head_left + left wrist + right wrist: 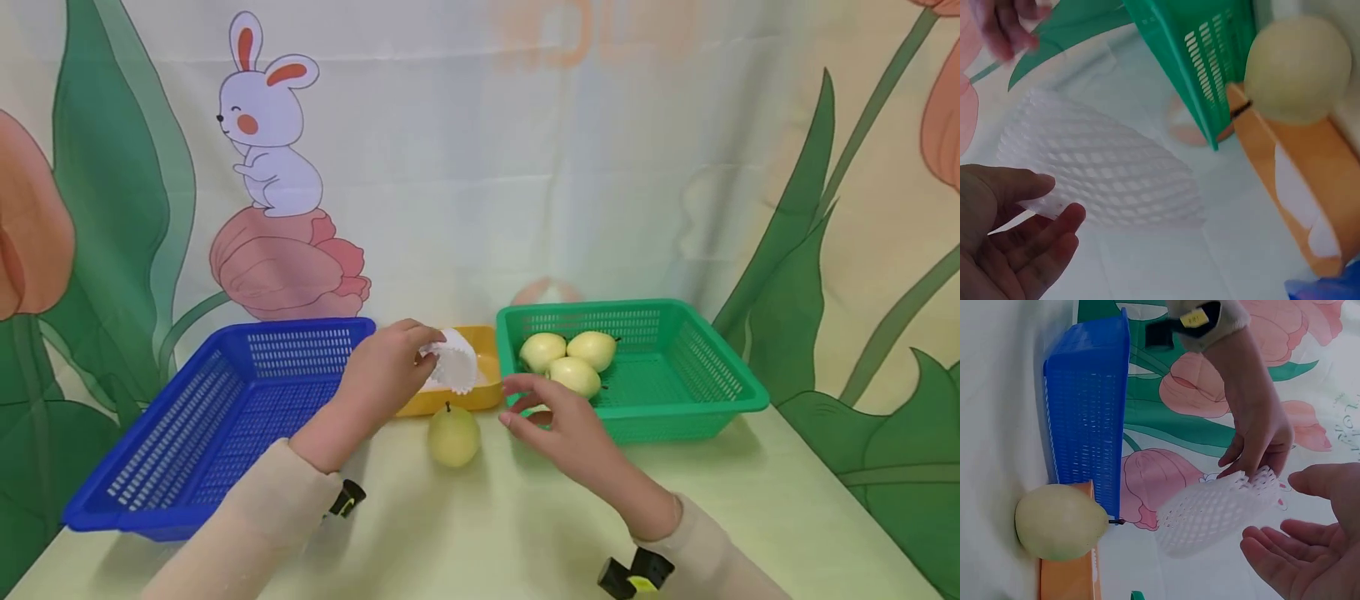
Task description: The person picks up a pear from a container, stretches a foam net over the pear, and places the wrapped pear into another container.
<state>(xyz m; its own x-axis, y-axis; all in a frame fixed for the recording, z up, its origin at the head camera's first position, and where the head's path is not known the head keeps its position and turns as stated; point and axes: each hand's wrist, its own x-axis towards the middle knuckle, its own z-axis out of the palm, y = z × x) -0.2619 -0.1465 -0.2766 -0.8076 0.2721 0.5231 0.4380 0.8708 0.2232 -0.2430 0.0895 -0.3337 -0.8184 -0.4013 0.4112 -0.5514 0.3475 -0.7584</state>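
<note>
A white foam fruit net (456,363) is pinched at one end between the thumb and fingers of my left hand (386,367). In the left wrist view the net (1110,165) spreads out from the fingertips. My right hand (558,421) is held apart from it, fingers loosely bent with a gap to the thumb. The right wrist view shows that hand (1310,544) beside the net (1210,512), holding nothing. Below the hands a yellow-green pear (453,437) stands on the table, stem up.
A blue basket (225,442) stands at the left. Behind the pear sits an orange-yellow tray (487,392) with white pieces inside. At the right, a green basket (675,392) holds several pale fruits (573,377). A printed cloth (450,167) hangs behind.
</note>
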